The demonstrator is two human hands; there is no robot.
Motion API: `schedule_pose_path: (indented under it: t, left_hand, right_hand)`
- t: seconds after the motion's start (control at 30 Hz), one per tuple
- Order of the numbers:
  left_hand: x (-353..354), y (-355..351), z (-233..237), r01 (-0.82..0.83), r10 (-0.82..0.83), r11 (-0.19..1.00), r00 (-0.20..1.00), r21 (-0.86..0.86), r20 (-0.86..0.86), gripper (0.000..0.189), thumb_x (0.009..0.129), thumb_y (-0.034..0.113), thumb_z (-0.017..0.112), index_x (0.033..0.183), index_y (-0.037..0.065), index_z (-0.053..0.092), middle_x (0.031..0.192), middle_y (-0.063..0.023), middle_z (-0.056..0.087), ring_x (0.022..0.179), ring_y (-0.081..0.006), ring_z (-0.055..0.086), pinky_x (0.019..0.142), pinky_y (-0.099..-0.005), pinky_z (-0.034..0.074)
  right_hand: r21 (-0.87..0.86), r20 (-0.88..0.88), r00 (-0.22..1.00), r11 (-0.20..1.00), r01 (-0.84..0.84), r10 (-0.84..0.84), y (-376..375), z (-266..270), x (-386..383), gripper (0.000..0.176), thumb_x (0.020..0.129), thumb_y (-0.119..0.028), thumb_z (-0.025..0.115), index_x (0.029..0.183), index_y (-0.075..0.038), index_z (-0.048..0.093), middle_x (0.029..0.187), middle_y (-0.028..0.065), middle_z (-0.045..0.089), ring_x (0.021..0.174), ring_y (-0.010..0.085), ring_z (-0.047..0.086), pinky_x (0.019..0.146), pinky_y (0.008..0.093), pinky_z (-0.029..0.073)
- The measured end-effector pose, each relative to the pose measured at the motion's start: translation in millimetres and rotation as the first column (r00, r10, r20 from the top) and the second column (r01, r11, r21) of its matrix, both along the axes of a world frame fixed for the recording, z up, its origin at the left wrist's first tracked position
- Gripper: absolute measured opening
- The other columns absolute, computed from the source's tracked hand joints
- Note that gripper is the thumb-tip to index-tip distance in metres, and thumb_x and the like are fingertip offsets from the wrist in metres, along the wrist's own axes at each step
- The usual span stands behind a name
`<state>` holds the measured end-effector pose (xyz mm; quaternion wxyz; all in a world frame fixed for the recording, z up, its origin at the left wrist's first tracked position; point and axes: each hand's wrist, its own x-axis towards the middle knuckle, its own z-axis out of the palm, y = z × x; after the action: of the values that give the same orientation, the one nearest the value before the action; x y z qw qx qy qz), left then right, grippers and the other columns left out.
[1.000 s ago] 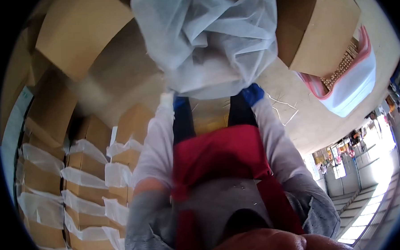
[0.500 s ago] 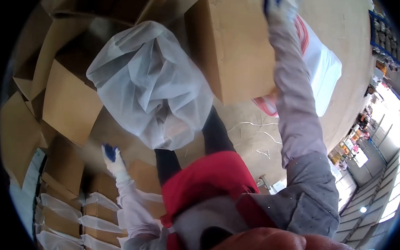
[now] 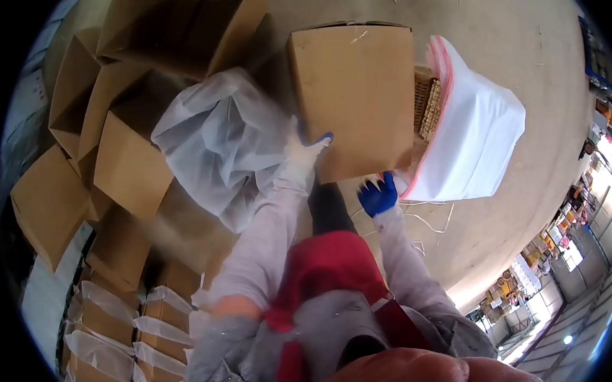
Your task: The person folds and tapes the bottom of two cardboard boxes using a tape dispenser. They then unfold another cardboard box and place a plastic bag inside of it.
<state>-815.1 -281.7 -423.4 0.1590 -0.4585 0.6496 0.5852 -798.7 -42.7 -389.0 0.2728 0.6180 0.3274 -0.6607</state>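
A closed-looking cardboard box stands in front of me, upper centre. My left hand, in a white and blue glove, rests against the box's left side with thumb and fingers apart. Just below the box's lower right corner is my right hand, its blue-palmed glove showing spread fingers. Beside the box on the left lies a crumpled translucent white bag. To its right, a woven basket shows partly from a white sack with a red edge.
Open empty cardboard boxes crowd the left side. Rows of boxes lined with white sheeting stand at lower left. Thin white strips lie on the floor. Shelving and goods line the far right.
My left hand has moved up and right to the box. My right hand has come down from the box's far side to its near corner. The basket now shows.
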Motion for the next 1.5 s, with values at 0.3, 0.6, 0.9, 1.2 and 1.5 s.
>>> schedule_pose_path:
  t: [0.3, 0.6, 0.9, 1.2, 1.5]
  left_hand:
    - [27.1, -103.8, 88.1, -0.008, 0.283, 0.846, 0.854, 0.534, -0.436, 0.057, 0.087, 0.011, 0.053, 0.137, 0.003, 0.028, 0.127, -0.0146, 0.046, 0.114, -0.0219, 0.048, 0.097, -0.0339, 0.038]
    - [-6.1, -233.7, 114.9, -0.183, 0.494, 0.869, 0.359, 0.46, -0.792, 0.062, 0.093, 0.032, 0.044, 0.141, 0.005, 0.015, 0.142, -0.0094, 0.027, 0.13, -0.021, 0.029, 0.107, -0.0313, 0.022]
    - [65.8, -170.0, 102.2, -0.082, 0.762, 0.326, 0.613, 0.942, -0.21, 0.049, 0.094, 0.042, 0.037, 0.134, 0.013, 0.034, 0.13, 0.0001, 0.043, 0.113, -0.0158, 0.045, 0.097, -0.034, 0.036]
    - [223.7, -256.4, 90.5, 0.534, -0.548, 0.83, 0.729, -0.16, -0.411, 0.039, 0.077, 0.015, 0.065, 0.114, 0.007, 0.055, 0.105, -0.0125, 0.061, 0.092, -0.0237, 0.06, 0.08, -0.0336, 0.047]
    - [171.1, -255.4, 3.8, 0.941, -0.951, 0.309, 0.306, -0.135, -0.039, 0.057, 0.066, 0.026, 0.072, 0.118, 0.011, 0.052, 0.131, -0.0081, 0.042, 0.104, -0.0269, 0.054, 0.085, -0.0364, 0.046]
  right_hand:
    - [-0.16, -0.757, 0.651, 0.982, -0.103, -0.055, -133.8, 105.6, -190.3, 0.026, 0.084, -0.013, 0.058, 0.11, -0.008, 0.054, 0.107, 0.0076, 0.058, 0.104, 0.0257, 0.053, 0.09, 0.0406, 0.044]
    - [0.299, -0.934, -0.075, 0.648, -0.701, 0.35, -141.8, 440.8, -111.1, 0.059, 0.086, -0.024, 0.054, 0.134, -0.002, 0.029, 0.136, 0.0145, 0.032, 0.122, 0.0273, 0.037, 0.101, 0.0435, 0.032]
    - [0.884, -0.307, 0.08, 0.315, -0.345, 0.948, -194.1, 395.7, 18.7, 0.031, 0.076, 0.006, 0.06, 0.106, 0.006, 0.055, 0.096, 0.0122, 0.061, 0.086, 0.0194, 0.062, 0.08, 0.0308, 0.05]
    - [0.875, 0.117, 0.178, -0.016, -0.484, 0.977, -189.1, 444.7, 37.1, 0.023, 0.073, -0.003, 0.062, 0.095, 0.002, 0.062, 0.084, 0.0074, 0.063, 0.074, 0.0135, 0.059, 0.068, 0.0237, 0.046]
    - [0.833, 0.026, 0.032, -0.005, -0.553, 0.999, -228.0, 354.8, -20.1, 0.027, 0.078, -0.006, 0.062, 0.103, 0.003, 0.061, 0.088, 0.0046, 0.063, 0.078, 0.0109, 0.058, 0.072, 0.0232, 0.045]
